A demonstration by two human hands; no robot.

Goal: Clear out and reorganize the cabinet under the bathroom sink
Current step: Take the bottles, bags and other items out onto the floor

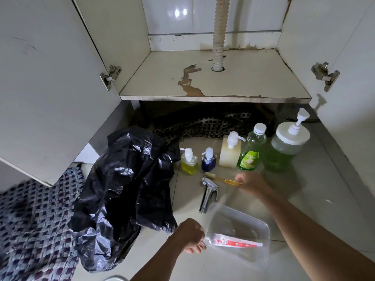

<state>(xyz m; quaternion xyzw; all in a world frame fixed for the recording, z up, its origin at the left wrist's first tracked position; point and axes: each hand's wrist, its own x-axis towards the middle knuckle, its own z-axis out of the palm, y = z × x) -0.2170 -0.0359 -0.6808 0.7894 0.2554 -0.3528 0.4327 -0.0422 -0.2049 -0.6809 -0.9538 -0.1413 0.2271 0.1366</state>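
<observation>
Now sorting: right hand (250, 182) pinches the toothbrush (223, 179), left hand (191, 236) grips the clear tray (263, 226); next, probably drop it inside.

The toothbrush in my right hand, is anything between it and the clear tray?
Nothing visible blocks it. The toothbrush, pinched by the right hand, is above the floor just beyond the tray. The chrome sprayer lies to the left of that path, and the left hand holds the tray's near-left corner.

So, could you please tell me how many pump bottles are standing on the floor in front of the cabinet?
4: a small yellow pump bottle, a small blue one beside it, a cream one next, and a big green jar far right. None seems hidden.
</observation>
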